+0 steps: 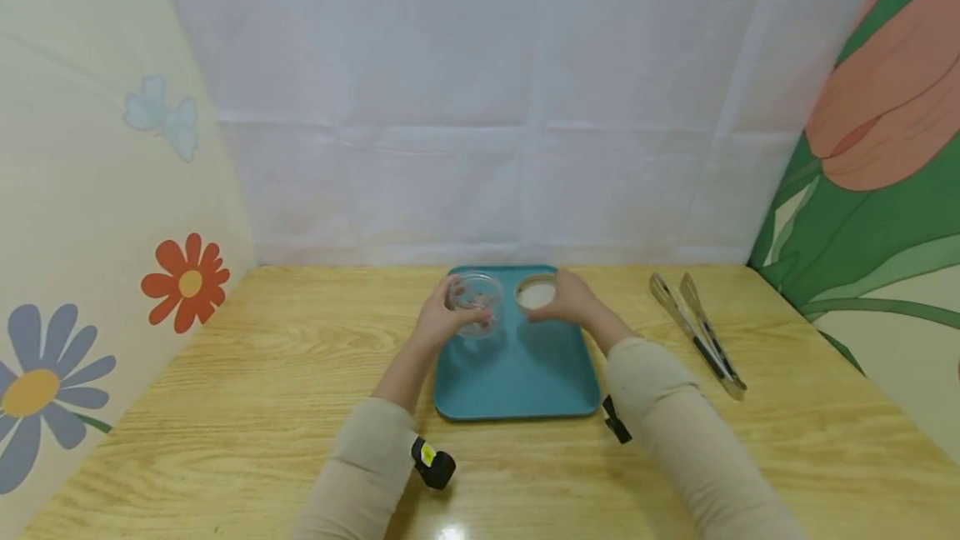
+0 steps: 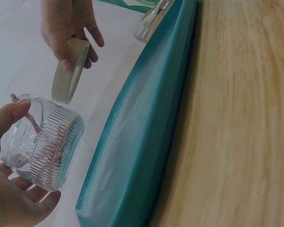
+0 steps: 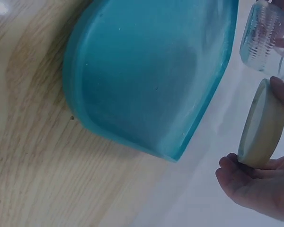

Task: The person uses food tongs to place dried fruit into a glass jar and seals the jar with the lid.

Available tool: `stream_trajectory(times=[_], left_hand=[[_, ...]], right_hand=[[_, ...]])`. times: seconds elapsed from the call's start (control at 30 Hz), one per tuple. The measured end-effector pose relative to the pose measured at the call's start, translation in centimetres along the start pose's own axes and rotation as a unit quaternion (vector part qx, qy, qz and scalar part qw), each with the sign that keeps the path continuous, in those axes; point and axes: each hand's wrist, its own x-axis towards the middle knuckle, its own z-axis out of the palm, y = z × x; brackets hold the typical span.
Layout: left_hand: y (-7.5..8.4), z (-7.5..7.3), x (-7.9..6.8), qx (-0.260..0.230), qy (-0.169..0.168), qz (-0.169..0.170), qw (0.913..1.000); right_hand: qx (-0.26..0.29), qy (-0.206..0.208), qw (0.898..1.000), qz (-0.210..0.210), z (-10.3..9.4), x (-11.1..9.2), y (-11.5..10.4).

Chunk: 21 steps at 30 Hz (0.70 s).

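My left hand [image 1: 442, 315] grips a clear glass jar [image 2: 52, 142] with ribbed sides, fingers and thumb around it, over the teal tray [image 1: 517, 382]. Its mouth has no lid on it. Pinkish shapes show through the glass; whether they lie inside or are fingers seen through it, I cannot tell. Over the tray's far right part, my right hand [image 1: 572, 300] pinches a round cream lid [image 3: 265, 127] by its rim. The lid's hollow, pale underside [image 1: 536, 295] faces the head camera. Jar and lid are held apart, side by side.
Metal tongs [image 1: 701, 332] with dark grips lie on the wooden table [image 1: 300, 407], right of the tray. A white cloth [image 1: 450, 107] hangs behind the table. Printed panels [image 1: 90, 190] stand on both sides. Small black devices [image 1: 435, 465] sit at both wrists.
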Motion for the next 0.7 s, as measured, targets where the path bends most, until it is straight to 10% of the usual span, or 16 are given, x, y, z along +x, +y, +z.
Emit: stream_trajectory(times=[0.7], left_hand=[[-0.5,1.5,-0.3,-0.009,-0.023,-0.002,0.9997]], right_hand=[[-0.050,-0.028,0.998,-0.002,-1.4,-0.1,-1.6]])
